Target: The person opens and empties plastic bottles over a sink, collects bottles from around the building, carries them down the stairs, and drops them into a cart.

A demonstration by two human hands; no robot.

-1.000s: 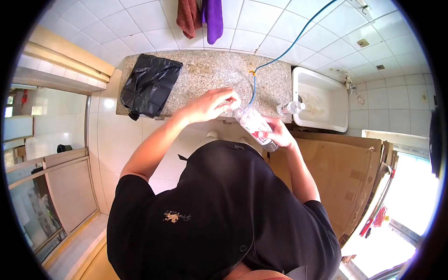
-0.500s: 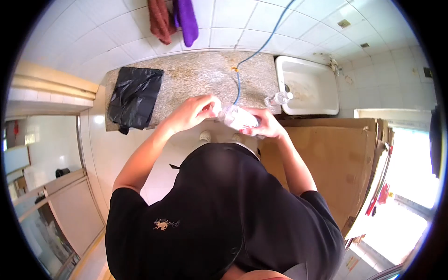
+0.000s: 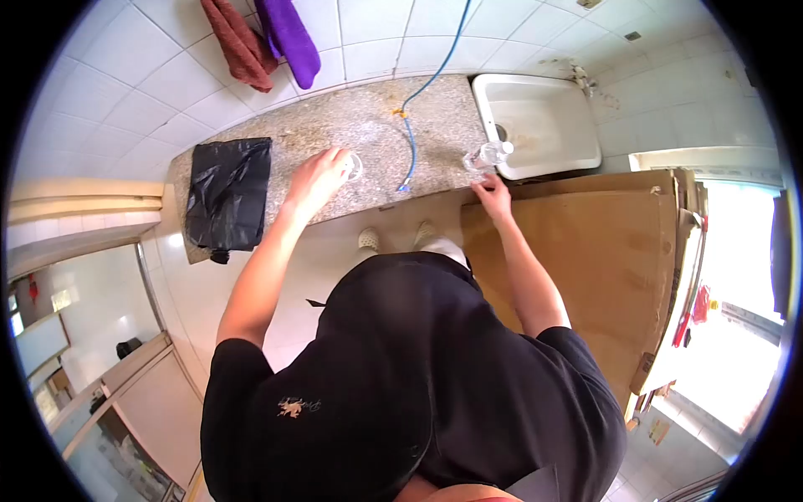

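Note:
My left hand point(image 3: 319, 178) is over the stone counter point(image 3: 335, 125), its fingers closed around the side of a clear plastic cup point(image 3: 356, 167); the hand hides part of it. At the counter's front edge, my right hand point(image 3: 494, 198) has its fingers slightly apart, just below a clear plastic bottle point(image 3: 485, 157) with a white cap. I see nothing held in that hand. The bottle leans beside the sink. Between my hands lies the end of a blue hose point(image 3: 411, 163).
A black plastic bag point(image 3: 230, 192) lies on the counter's left end. The white sink point(image 3: 552, 125) is at the right. Large cardboard sheets point(image 3: 577, 259) stand below it. A brown cloth point(image 3: 242, 46) and a purple cloth point(image 3: 288, 42) hang on the tiled wall.
My left hand has moved left and down to the counter with the clear cup. My right hand has let go of the clear item and moved right, close to the bottle.

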